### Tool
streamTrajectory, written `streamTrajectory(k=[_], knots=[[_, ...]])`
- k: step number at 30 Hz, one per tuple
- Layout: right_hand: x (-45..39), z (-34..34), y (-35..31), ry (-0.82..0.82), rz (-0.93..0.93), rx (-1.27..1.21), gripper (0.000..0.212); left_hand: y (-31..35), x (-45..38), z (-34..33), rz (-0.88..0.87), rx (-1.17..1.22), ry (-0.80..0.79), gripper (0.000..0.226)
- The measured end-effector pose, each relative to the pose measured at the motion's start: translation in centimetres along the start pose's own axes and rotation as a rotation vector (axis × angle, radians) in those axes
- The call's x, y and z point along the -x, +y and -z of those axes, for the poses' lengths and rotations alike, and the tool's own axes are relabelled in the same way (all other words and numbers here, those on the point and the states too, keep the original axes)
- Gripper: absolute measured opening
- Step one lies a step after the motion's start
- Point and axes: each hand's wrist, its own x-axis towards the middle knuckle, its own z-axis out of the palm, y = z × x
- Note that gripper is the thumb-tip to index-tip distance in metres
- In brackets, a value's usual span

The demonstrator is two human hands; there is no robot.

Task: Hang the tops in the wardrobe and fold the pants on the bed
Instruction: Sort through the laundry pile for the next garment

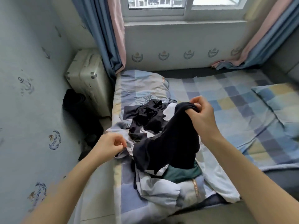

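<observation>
Black cloth hangs from the right hand (199,114), whose fingers are bunched tight around one end of a dark garment (168,143) lifted above the clothes pile (161,183) on the bed (234,107). The left hand (111,145) pinches a pale garment (127,148) at the pile's edge. Pulling further could drag tangled neighbours along. The dark piece looks limp, creased, and unsorted.

small home bedroom: low bed with pastel checked sheet (226,101), matching checked pillow (278,97), blue-and-pink curtains (111,38) at a white-framed window (187,12), cream hard-shell suitcase (87,78) against nautical-print wallpaper (32,78).
</observation>
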Motion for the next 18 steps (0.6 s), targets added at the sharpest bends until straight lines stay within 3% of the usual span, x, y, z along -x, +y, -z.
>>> streamTrajectory(k=[3, 8, 11, 14, 16, 18], knots=[[1.5, 1.2, -0.4, -0.01, 0.011, 0.022, 0.017, 1.4, -0.2, -3.2, 0.037, 0.062, -0.189, 0.024], [4.2, 5.2, -1.7, -0.086, 0.059, 0.023, 0.011, 7.6, -1.3, -11.7, -0.044, 0.31, -0.349, 0.065], [5.5, 9.1, -2.3, -0.112, 0.071, 0.017, 0.007, 11.2, -2.4, -15.9, -0.158, 0.204, -0.337, 0.064], [6.7, 14.8, -2.0, -0.004, 0.082, 0.01, 0.014, 13.4, -2.6, -18.6, -0.192, 0.038, -0.208, 0.019], [7.6, 19.9, -1.2, 0.132, 0.093, 0.051, 0.017, 14.1, -2.6, -19.2, -0.175, 0.039, -0.163, 0.025], [9.0, 26.2, 0.3, 0.298, 0.085, 0.119, 0.024, 15.9, -2.6, -19.3, -0.153, 0.125, -0.254, 0.024]])
